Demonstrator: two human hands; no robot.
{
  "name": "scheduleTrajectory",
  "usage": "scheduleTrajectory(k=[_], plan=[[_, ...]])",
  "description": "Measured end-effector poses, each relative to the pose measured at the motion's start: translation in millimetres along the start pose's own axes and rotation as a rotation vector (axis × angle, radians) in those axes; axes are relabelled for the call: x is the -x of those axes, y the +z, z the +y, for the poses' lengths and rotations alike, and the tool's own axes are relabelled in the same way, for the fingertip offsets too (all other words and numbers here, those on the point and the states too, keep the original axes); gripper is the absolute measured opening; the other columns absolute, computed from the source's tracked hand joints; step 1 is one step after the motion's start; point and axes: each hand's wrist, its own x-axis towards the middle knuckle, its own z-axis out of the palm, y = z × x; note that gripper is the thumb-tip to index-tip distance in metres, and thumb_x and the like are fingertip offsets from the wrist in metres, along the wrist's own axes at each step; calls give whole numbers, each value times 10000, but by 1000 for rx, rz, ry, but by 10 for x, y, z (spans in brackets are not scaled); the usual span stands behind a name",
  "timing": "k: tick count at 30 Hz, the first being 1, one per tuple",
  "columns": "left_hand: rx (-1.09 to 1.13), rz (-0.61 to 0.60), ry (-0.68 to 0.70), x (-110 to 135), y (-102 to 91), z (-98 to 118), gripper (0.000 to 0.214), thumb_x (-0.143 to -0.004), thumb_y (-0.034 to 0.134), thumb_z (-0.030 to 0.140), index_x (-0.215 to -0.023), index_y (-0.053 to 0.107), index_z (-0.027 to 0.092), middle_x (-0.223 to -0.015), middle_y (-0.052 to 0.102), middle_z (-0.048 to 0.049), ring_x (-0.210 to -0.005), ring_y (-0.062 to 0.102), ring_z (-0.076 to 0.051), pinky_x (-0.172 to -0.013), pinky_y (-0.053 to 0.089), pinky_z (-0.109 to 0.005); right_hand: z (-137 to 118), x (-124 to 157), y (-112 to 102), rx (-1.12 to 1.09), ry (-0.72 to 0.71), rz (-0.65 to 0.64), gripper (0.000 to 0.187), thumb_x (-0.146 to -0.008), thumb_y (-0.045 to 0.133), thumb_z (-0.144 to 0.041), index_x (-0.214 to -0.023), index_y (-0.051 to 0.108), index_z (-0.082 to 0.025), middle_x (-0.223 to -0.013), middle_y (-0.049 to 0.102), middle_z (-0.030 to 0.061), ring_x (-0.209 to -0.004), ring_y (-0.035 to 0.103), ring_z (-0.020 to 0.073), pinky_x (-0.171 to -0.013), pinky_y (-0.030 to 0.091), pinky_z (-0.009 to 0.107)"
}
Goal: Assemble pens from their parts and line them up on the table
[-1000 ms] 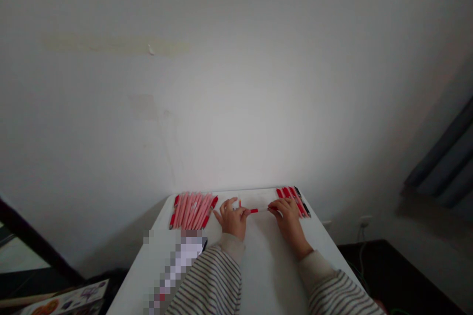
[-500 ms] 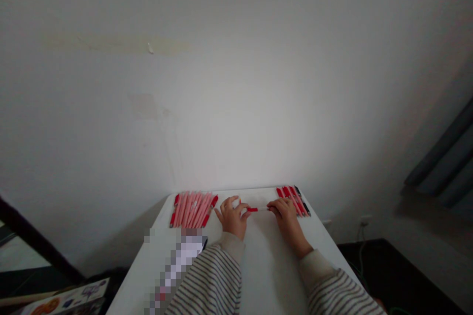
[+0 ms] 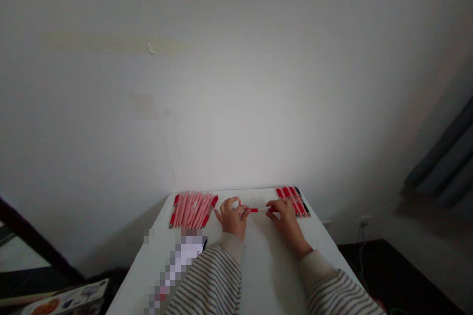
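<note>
Red cap, pale see-through barrel: one pen (image 3: 259,209), slim and straight. Its long axis is level and runs left to right across the person's front, red end toward the left hand.

- Left hand (image 3: 232,217): thumb and fingertips closed on the red end.
- Right hand (image 3: 285,215): fingertips pinched shut on the opposite end.
- White table (image 3: 258,266): smooth top. The pen is over its far part, between both hands; whether it touches the top cannot be told.
- Left of the pen: heap of pink pens (image 3: 192,209) with smooth round barrels and red ends, lying side by side, long axes pointing toward the wall.
- Right of the pen, just past the right hand: short row of red pens (image 3: 291,198), likewise parallel; the outermost looks dark.
- Behind the pen: plain matt white wall (image 3: 236,83).
- Nearer than the pen: striped knit sleeves (image 3: 218,280) on both forearms.
</note>
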Motion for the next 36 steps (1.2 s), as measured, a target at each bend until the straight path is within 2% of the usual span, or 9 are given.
scheduleTrajectory(k=[4,12,20,26,36], plan=[[18,2,6,-5,-8,12,102,-760,677,307,-826,739,354,-1258,591,-10,-1252,415,-280,-1079,195,-661,0,-8,-8,21,-15,-6,143,-881,565,-352,-914,662,-252,-885,665,45,-944,512,232,-867,387,389],[44,4,23,-3,-26,25,124,-771,669,298,-860,745,338,-1254,599,-36,-1251,414,-293,-1075,187,-657,-35,-11,-17,104,-26,12,264,-923,478,-418,-882,699,-280,-863,650,46,-937,501,230,-861,371,392],[-27,20,10,-7,8,-12,124,-798,623,346,-823,745,336,-1254,606,-22,-1255,413,-293,-1072,197,-666,-37,-7,-34,92,-20,12,228,-878,559,-425,-1033,659,-291,-908,660,38,-970,518,238,-920,357,419],[14,-16,1,-7,1,-2,150,-812,599,345,-833,745,316,-1272,591,-35,-1272,382,-293,-1080,177,-655,-14,-6,-12,70,-14,13,168,-880,553,-386,-954,655,-275,-917,661,36,-968,516,237,-892,364,406],[37,0,32,-21,-1,-9,108,-759,678,320,-836,739,364,-1238,607,-3,-1250,416,-283,-1068,231,-622,-43,-10,-17,105,-19,9,248,-918,483,-429,-887,680,-280,-878,640,38,-941,515,232,-904,358,413]])
